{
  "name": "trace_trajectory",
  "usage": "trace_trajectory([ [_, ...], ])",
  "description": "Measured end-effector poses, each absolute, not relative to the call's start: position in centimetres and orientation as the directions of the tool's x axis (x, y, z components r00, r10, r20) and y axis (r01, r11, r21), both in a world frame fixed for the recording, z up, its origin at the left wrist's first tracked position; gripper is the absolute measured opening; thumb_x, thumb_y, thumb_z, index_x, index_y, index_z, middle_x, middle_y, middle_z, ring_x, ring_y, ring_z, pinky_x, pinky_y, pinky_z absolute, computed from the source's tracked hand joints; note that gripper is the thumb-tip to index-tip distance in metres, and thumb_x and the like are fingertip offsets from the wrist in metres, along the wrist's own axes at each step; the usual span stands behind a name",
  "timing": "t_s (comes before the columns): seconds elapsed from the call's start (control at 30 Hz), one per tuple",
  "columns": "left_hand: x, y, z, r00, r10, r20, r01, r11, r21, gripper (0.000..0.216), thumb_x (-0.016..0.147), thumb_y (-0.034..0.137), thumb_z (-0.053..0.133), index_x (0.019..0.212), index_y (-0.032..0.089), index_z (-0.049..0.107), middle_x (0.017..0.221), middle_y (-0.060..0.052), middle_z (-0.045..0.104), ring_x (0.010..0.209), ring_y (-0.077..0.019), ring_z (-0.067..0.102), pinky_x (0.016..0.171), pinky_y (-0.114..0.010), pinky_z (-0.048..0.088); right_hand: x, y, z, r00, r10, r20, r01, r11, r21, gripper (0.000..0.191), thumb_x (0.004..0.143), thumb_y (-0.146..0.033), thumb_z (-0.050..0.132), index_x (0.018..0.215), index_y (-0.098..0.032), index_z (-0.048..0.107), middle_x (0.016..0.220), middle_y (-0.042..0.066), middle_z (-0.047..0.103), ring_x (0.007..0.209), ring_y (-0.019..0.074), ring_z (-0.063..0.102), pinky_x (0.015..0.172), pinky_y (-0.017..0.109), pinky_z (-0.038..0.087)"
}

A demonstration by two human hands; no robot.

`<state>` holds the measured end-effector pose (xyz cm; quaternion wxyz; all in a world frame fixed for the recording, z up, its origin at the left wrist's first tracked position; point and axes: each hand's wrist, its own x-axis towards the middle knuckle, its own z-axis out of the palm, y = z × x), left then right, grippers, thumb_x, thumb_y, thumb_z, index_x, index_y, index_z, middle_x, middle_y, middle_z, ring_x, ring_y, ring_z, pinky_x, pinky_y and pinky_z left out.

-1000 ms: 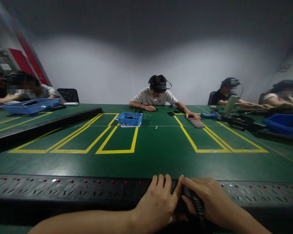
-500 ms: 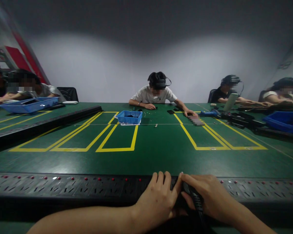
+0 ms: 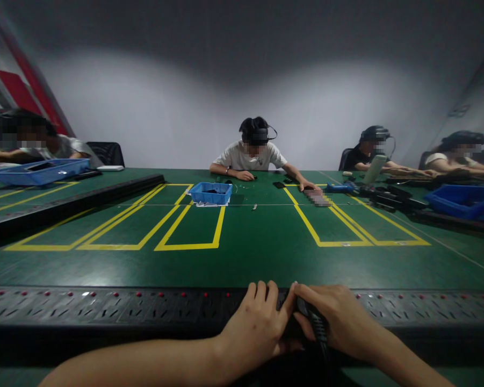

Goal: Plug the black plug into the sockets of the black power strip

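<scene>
A long black power strip (image 3: 145, 309) with red dots along its far edge runs across the front of the green table. Over its middle lies my left hand (image 3: 254, 322), closed around it with the fingers bent toward the far edge and the thumb low on the near side. My right hand (image 3: 338, 314) is closed on a black plug (image 3: 303, 305), whose ribbed cord (image 3: 319, 328) hangs down toward me. The plug is pressed against the strip between both hands. Fingers hide its front end and the socket beneath.
Yellow tape (image 3: 185, 248) marks rectangles on the green table (image 3: 261, 258). A blue bin (image 3: 211, 193) holding dark parts stands ahead. Across the table a person (image 3: 252, 156) reaches to a blurred flat item (image 3: 318, 198). More blue bins and people are at both sides.
The whole view has shifted slightly, with things sliding a little left. My hands keep the same hold on the strip and plug.
</scene>
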<state>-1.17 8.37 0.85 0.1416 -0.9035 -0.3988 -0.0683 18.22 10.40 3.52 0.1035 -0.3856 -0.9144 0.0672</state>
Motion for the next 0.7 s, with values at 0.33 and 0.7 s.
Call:
trace_trajectory([
  [0.33, -1.13, 8.18, 1.13, 0.669, 0.7, 0.247, 0.743, -0.636, -0.209, 0.079, 0.084, 0.064, 0.029, 0.14, 0.01, 0.022, 0.104, -0.018, 0.052, 0.091, -0.0295, 0.051, 0.077, -0.042, 0.04, 17.99, 10.14, 3.98, -0.684, 0.711, 0.163, 0.684, 0.702, -0.198, 0.02, 0.082, -0.021, 0.043, 0.1, -0.018, 0.053, 0.079, 0.004, 0.064, 0.064, 0.013, 0.058, 0.058, 0.022, 0.038],
  [0.7, -1.25, 8.22, 0.87, 0.665, 0.702, 0.256, 0.747, -0.626, -0.225, 0.077, 0.084, 0.064, 0.026, 0.14, 0.01, 0.021, 0.106, -0.018, 0.051, 0.091, -0.0295, 0.051, 0.078, -0.041, 0.04, 18.08, 10.26, 3.7, -0.684, 0.705, 0.187, 0.674, 0.709, -0.207, 0.021, 0.081, -0.021, 0.044, 0.099, -0.019, 0.054, 0.078, 0.004, 0.063, 0.065, 0.013, 0.058, 0.059, 0.022, 0.039],
])
